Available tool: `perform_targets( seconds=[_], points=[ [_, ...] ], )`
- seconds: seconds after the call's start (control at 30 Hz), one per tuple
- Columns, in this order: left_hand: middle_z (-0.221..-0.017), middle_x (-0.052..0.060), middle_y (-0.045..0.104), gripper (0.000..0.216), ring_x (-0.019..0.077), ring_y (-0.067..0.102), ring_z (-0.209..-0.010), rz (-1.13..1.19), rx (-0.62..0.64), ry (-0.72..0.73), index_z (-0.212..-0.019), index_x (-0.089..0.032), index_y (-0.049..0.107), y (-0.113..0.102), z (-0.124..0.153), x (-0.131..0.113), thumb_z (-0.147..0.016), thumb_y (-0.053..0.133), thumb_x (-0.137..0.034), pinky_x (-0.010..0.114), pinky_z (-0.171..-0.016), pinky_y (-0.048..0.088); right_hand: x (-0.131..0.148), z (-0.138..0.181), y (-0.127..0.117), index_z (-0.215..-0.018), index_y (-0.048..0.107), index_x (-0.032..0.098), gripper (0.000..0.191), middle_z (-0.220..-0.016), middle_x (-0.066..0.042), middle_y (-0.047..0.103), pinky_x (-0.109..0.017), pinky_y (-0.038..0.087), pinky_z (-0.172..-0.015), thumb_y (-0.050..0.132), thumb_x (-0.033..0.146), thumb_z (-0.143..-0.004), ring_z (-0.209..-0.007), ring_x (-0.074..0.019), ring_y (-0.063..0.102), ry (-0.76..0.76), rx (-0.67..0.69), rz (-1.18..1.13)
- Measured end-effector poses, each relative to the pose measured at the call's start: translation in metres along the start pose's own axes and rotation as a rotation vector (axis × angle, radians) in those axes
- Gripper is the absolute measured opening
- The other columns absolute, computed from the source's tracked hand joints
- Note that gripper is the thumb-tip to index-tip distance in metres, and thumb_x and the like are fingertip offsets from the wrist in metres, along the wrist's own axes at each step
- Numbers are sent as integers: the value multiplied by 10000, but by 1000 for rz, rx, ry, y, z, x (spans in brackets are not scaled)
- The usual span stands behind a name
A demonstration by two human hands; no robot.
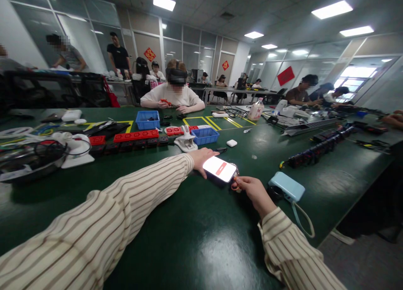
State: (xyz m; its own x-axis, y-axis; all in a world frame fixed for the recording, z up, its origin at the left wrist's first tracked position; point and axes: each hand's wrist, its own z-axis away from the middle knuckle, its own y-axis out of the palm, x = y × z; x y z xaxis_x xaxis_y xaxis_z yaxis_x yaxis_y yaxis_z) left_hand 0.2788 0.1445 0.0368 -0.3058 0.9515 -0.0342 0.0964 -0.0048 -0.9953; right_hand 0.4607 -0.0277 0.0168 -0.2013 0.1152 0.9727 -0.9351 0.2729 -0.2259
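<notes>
A smartphone [220, 169] with a bright white screen and a red patch on it lies tilted just above or on the green table, I cannot tell which. My left hand [201, 160] grips its left end, thumb at the near edge and fingers along the far edge. At the phone's right end, my right hand [250, 188] is closed in a pinch on a small orange looped thing [235, 186]. Whether that orange piece is fixed to the phone is not clear. Beyond the phone lies a small dark object [221, 149], next to a white earbud case [231, 143].
A light blue power bank [287, 186] with a strap lies right of my right hand. Beyond my left hand are a white clip stand [186, 141], blue bins [205, 136] and red sockets [136, 135]. Black power strips [321, 149] run along the right. A person [173, 94] sits opposite.
</notes>
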Motion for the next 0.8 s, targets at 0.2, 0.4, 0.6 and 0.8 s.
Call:
perform_targets(
  seconds=[0.2, 0.4, 0.6, 0.8],
  points=[
    [-1235, 188, 421, 1153, 309, 398, -1110, 9, 1, 1, -1324, -65, 242, 1, 0, 2, -415, 779, -532, 369, -969, 281, 0, -3, 0, -682, 668, 102, 380, -572, -62, 626, -248, 403, -507, 699, 451, -532, -527, -138, 554, 49, -3, -84],
    [-1214, 183, 432, 1132, 311, 404, -1101, 14, -15, 16, -1321, -83, 241, 3, -1, 4, -429, 775, -528, 366, -958, 287, -1, -3, 1, -651, 664, 107, 331, -565, -55, 621, -250, 401, -510, 699, 408, -519, -513, -128, 539, 79, -26, -127],
    [-1211, 174, 429, 1144, 307, 412, -1088, -10, 3, 2, -1325, -86, 239, 3, -2, 4, -425, 762, -561, 362, -953, 291, 0, -4, 1, -653, 668, 106, 276, -545, -44, 614, -233, 390, -487, 702, 351, -530, -503, -120, 537, 95, -30, -131],
    [-1204, 183, 428, 1160, 314, 410, -1078, -16, 8, 6, -1328, -80, 237, 3, -3, 5, -417, 762, -572, 364, -930, 302, -3, -10, -3, -582, 652, 114, 224, -533, -48, 610, -230, 379, -468, 695, 331, -549, -489, -120, 530, 95, 2, -110]
  ],
)
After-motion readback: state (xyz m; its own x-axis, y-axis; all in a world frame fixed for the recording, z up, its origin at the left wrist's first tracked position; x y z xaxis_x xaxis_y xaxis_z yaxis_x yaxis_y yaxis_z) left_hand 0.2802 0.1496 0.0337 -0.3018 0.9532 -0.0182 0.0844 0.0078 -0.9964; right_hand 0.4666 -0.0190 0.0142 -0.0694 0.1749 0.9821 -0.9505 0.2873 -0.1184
